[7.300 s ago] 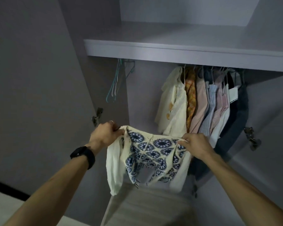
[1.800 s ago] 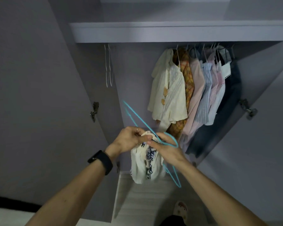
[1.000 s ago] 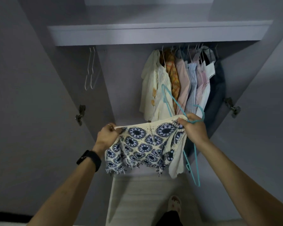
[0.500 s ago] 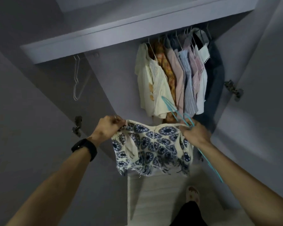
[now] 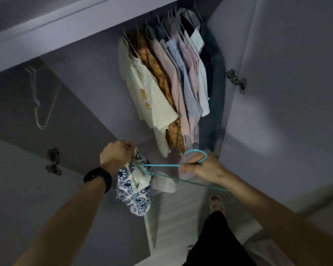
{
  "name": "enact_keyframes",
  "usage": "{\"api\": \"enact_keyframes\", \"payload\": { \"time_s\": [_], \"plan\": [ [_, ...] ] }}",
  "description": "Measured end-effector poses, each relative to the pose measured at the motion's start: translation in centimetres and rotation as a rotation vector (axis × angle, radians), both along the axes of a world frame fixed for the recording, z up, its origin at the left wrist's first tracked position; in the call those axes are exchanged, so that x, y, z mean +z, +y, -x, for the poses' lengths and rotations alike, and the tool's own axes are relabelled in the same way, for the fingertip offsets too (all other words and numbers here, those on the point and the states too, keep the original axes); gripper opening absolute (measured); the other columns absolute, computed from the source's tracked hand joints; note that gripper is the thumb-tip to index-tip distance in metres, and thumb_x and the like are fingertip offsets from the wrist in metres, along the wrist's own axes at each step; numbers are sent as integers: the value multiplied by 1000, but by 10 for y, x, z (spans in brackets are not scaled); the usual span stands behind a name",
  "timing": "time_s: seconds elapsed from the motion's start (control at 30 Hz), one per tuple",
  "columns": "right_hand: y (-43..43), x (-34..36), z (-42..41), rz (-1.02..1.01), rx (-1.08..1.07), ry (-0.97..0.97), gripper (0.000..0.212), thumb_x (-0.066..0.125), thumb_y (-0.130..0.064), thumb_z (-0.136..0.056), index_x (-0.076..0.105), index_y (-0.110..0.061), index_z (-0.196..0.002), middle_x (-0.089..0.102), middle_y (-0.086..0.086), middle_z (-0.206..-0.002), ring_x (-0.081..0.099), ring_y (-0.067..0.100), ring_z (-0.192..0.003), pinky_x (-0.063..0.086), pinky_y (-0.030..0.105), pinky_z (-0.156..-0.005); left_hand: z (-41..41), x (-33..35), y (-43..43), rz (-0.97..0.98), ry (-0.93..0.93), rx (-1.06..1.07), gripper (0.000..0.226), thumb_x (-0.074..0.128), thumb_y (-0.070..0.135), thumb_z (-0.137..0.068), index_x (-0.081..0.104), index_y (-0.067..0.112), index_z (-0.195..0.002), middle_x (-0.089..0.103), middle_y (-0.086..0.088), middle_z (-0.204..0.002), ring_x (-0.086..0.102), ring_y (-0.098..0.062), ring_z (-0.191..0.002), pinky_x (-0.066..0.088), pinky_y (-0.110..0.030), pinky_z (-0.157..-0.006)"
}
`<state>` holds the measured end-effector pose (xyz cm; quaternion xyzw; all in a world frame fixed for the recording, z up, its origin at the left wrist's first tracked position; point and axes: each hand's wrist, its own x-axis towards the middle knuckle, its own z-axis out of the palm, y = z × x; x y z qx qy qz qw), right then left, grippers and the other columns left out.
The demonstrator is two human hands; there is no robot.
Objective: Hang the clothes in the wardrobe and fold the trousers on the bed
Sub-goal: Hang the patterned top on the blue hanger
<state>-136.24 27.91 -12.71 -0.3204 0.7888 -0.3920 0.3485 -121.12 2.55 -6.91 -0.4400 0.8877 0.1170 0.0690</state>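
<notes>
A cream top with a blue flower print (image 5: 134, 191) hangs bunched from my left hand (image 5: 115, 155), which grips its upper edge in front of the open wardrobe. My right hand (image 5: 204, 168) holds a teal wire hanger (image 5: 160, 165) by the base of its hook. One end of the hanger pokes into the bunched top just below my left hand. The hanger's other arm runs down to the right under my right forearm.
Several shirts and a dark garment (image 5: 171, 83) hang on the rail at the wardrobe's right. Two bare white hangers (image 5: 40, 98) hang at the left. A shelf (image 5: 69, 25) runs above. Both doors stand open, hinges (image 5: 235, 80) showing. My slippered foot (image 5: 216, 203) stands on the floor.
The top was spread wide between both hands. Now my right hand has let go of it and pushes the hanger's end leftward into the top, which hangs bunched from my left hand.
</notes>
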Motion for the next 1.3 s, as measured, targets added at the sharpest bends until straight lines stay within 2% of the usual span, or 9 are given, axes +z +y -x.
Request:
{"api": "enact_keyframes", "payload": {
  "time_s": [0.17,0.3,0.47,0.6,0.73,0.87,0.97,1.1,1.3],
  "plan": [
    [-36,7,-21,8,27,-46,19,71,-38,-89,82,-26,-81,77,-6,-84,71,10,-84,54,32,-80,6,1,36,-178,173,-84,29,62,52,-93,78,27,-92,70,8,-81,65,-13,-83,44,-27,-71],
    [-73,15,-41,94,9,-223,12,73,-29,-83,82,-24,-77,76,-11,-78,69,6,-80,51,26,-77,-10,5,55,-269,160,-196,38,50,49,-98,74,26,-80,69,5,-72,66,-13,-75,53,-38,-79],
    [-84,16,-69,265,-131,-329,13,77,-29,-69,81,-18,-75,75,0,-76,65,-1,-70,46,14,-64,-37,22,40,36,24,-421,41,34,55,-101,68,39,-118,71,4,-100,63,-20,-99,52,-37,-80],
    [-88,21,-77,380,-76,-317,22,69,-25,-68,81,-11,-79,74,3,-74,62,-2,-65,45,13,-62,-49,25,20,528,59,-694,36,47,51,-90,77,31,-91,60,3,-84,52,-23,-83,45,-35,-63],
    [-92,23,-69,410,-8,-354,35,58,-20,-62,81,-9,-86,69,8,-68,53,6,-59,39,17,-52,-45,33,5,478,54,-788,14,75,41,-84,79,30,-91,67,3,-96,62,-24,-88,44,-36,-69],
    [-90,24,-53,379,128,-756,56,42,0,-62,69,4,-111,74,14,-85,59,6,-64,33,18,-50,-35,47,2,347,-50,-826,39,42,45,-97,74,29,-112,71,1,-96,68,-26,-89,53,-40,-83],
    [-83,19,-30,275,117,-1021,57,45,2,-63,65,-8,-116,73,13,-106,64,16,-83,44,25,-66,-35,52,0,451,-23,-910,26,54,36,-96,75,26,-109,65,0,-85,66,-26,-79,55,-39,-72],
    [-85,15,-17,188,38,-680,27,55,8,-95,65,-13,-109,67,13,-104,63,17,-75,49,24,-66,-33,61,0,572,15,-989,22,58,27,-89,79,26,-97,61,1,-75,62,-24,-67,50,-33,-62],
    [-119,54,-36,280,297,-480,28,79,-4,-85,63,4,-107,62,11,-75,60,11,-54,50,20,-50,-30,69,-7,743,-78,-1087,42,37,19,-87,74,32,-101,61,4,-79,58,-21,-73,44,-34,-70]
  ]
}}
